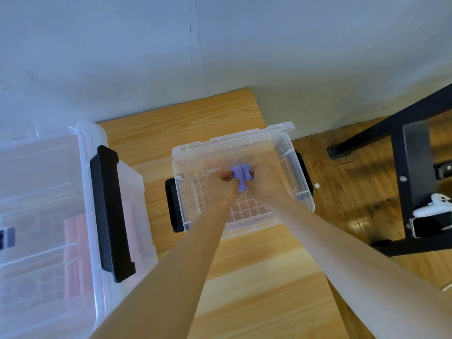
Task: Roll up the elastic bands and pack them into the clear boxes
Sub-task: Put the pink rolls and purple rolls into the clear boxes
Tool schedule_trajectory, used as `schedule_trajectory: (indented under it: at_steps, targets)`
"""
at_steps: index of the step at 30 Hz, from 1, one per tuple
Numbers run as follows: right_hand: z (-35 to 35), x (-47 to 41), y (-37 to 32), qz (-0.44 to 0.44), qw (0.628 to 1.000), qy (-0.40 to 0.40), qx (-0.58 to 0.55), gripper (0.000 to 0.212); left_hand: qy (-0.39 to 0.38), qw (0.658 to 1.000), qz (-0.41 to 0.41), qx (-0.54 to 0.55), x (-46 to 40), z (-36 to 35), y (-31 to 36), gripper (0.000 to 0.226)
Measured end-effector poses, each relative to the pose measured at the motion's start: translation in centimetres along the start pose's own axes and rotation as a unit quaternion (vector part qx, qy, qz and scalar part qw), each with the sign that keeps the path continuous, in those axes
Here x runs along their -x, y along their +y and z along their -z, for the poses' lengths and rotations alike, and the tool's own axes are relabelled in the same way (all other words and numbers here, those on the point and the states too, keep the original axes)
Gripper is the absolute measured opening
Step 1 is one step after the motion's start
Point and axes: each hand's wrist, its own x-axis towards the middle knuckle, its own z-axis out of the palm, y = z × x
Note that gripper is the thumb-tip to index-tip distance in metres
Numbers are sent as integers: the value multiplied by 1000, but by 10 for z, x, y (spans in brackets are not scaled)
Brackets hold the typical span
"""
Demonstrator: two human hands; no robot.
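Fingers of my left hand (221, 185) and right hand (260, 183) curl tight round a purple elastic band (241, 176), bunched into two lumps between them, inside the open clear box (303, 192) near the table's (256, 277) far edge, arms outstretched.

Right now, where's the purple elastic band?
In the head view it sits centre frame: the purple band is pinched between the left hand and right hand, inside the open clear box.
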Motion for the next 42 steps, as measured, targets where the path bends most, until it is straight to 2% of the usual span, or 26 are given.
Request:
schedule_trajectory:
  at_steps: [2, 6, 12, 19, 24, 27, 30, 35, 39, 42]
  targets:
    - [0, 0, 0, 1, 1000, -1, -3, 37, -2, 1000, 5, 9, 0, 1, -1, 33]
    - [5, 1, 3, 7, 1000, -1, 11, 11, 0, 999, 24, 36, -3, 10, -5, 21]
    - [8, 4, -3, -3, 999, 3, 49, 9, 11, 1000, 19, 8, -2, 15, -4, 38]
    - [13, 9, -4, 8, 997, 2, 72, 16, 20, 999, 31, 2, 3, 20, -1, 38]
    - [22, 20, -8, 32, 996, -6, 83, 9, 17, 1000, 25, 9, 15, 26, 5, 41]
    - [38, 33, -13, 47, 996, -9, 73, 21, 6, 1000, -1, -2, 32, 33, 11, 39]
    - [60, 46, -19, 54, 997, -8, 50, 9, -5, 998, -52, -38, 52, 44, 22, 34]
    - [105, 69, -36, 106, 993, 22, 40, 19, -24, 987, -143, -67, 78, 70, 55, 21]
    - [134, 73, -52, 145, 987, 62, 16, 18, 0, 971, -222, -92, 87, 93, 89, 18]
    - [143, 56, -60, 150, 984, 97, -13, 16, 41, 969, -227, -84, 77, 102, 107, 21]
